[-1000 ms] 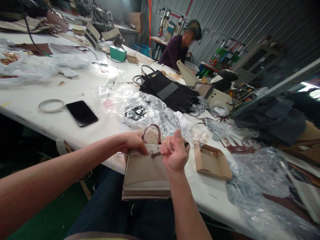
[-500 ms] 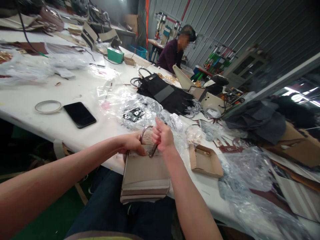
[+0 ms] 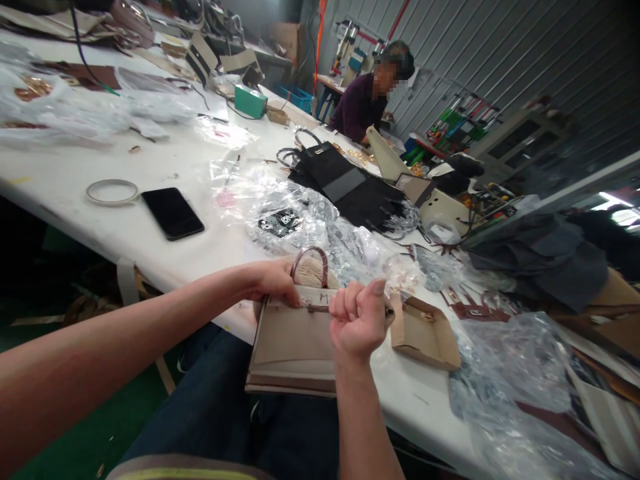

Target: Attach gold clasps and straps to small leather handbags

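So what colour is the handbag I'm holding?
The handbag is mostly beige, clearest in the head view.

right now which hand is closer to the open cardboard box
Right: the right hand is just left of the box; the left hand is farther left, on the beige bag.

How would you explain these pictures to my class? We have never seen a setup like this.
There is no machine: a person works with two bare hands. All the pictures come from one camera worn on that person's head, looking forward and down. The left hand grips the top of a beige handbag, near its handle. The right hand is closed around a slim dark rod, mostly hidden in the fist. On the white table lie a phone, a pale ring, clear plastic, black bag material and an open cardboard box. Beyond, a co-worker leans forward.
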{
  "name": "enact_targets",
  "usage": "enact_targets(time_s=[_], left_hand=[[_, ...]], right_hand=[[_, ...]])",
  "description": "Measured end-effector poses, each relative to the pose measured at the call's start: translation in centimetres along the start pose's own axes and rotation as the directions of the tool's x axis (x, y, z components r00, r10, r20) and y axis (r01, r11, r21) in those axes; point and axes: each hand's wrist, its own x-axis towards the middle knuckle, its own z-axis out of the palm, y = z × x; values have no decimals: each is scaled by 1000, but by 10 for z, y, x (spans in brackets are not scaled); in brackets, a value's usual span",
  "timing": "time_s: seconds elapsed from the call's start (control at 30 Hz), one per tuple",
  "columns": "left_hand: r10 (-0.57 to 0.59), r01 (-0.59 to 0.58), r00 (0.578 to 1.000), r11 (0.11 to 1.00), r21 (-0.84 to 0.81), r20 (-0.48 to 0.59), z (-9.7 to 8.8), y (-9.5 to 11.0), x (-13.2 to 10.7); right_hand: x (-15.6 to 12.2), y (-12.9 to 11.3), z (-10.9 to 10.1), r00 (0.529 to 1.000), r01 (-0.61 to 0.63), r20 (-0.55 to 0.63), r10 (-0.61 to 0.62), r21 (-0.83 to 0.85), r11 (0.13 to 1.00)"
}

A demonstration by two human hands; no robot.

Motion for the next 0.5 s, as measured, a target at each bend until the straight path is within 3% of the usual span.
enact_targets(time_s=[0.17,0.5], left_hand=[[2,-2,1000,1000,31,4,-4,-4,2],[37,-37,999,999,3,14,-4,-8,8]], right_hand=[[-1,-4,1,999,55,1,-55,-3,999],[4,6,11,999,8,44,-4,-98,995]])
